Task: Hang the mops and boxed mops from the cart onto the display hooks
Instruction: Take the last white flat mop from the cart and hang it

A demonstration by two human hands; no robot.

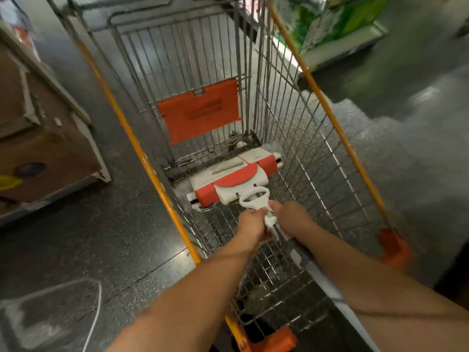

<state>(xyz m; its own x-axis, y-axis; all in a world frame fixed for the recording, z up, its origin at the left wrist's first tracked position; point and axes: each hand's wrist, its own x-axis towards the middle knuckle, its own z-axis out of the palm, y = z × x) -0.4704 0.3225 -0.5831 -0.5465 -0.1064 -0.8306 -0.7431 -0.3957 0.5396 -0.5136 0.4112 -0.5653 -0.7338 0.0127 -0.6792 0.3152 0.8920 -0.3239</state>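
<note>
The fingers (254,212) of the left hand (251,224) are curled round the white shaft (269,220) of a mop, gripping it just behind the oval loop where the shaft joins the head. The right hand (291,217) closes on the same shaft from the other side, its thumb (274,206) laid along the top, so the two hands sit close together with the shaft between them. Whether the far fingers of either hand wrap fully round cannot be told, as the backs of the hands hide them.

The mop head (233,175), white with red-orange panels, lies flat across the wire bottom of the cart (142,153), about the middle of the basket and slightly skewed. From the hands the shaft runs back under the right forearm toward the near end of the cart.

Inside the cart's far end an orange flap (200,110) hangs on the folding wire seat. Yellow-orange rails run along both top edges of the cart, and an orange corner bumper (279,339) sits at its near left corner.

Left of the cart stand cardboard boxes (38,138). Beyond its far right corner are green packages (337,19), blurred. The cart stands on a dark speckled floor (114,237), and a white cord (96,313) lies on it to the cart's near left.
</note>
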